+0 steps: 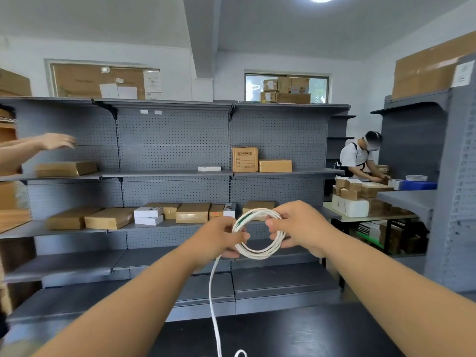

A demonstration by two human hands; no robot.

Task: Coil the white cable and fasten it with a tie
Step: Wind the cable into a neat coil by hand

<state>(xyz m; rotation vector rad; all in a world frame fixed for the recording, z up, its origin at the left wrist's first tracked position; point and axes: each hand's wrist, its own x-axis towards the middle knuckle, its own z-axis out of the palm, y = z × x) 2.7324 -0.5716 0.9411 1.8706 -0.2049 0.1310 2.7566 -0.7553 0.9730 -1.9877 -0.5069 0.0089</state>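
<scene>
Black flat tabletop (pixel 309 333) at bottom; tail of thin white cable (pixel 258 255) drops toward it. Coiled part held up before grey metal pegboard shelving (pixel 175 140), L hand (pixel 219 235) pinching coil's left side, R hand (pixel 301 225) gripping its right.

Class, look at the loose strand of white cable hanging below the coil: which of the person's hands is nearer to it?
Left. The left hand grips the coil right where the strand drops away; the right hand holds the coil's far side.

White cable (pixel 258 254); tail beyond bottom edge
</scene>
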